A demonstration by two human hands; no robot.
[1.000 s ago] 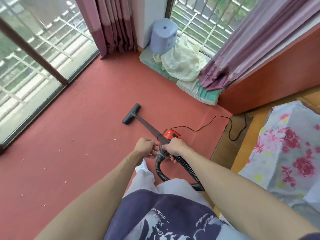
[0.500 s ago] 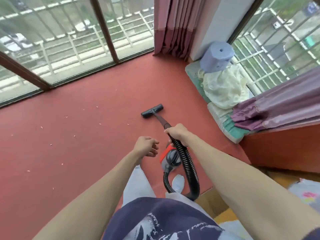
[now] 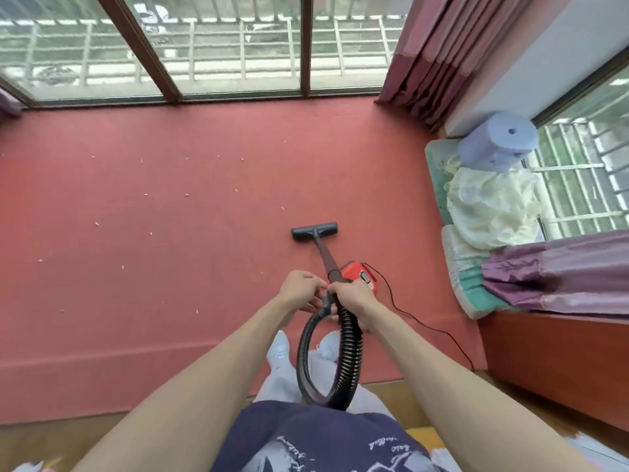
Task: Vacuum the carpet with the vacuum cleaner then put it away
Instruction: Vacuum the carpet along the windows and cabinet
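I've got my right hand (image 3: pixel 354 298) wrapped round the hose (image 3: pixel 347 349) where it meets the wand (image 3: pixel 325 255), left hand (image 3: pixel 301 289) pinching just beside those fingers. Floor head (image 3: pixel 315 230) sits on the carpet (image 3: pixel 170 250) ahead, red vacuum (image 3: pixel 357 272) just past my right knuckles.

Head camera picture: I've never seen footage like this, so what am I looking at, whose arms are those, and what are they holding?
The camera sits on a person's head, looking down, so the arms are their own. The right hand grips the top of the ribbed black hose where it joins the wand; the left hand holds the same joint. The wand ends in a floor nozzle resting on the red carpet, which is dotted with small pale scraps. The red vacuum body sits behind the hands.
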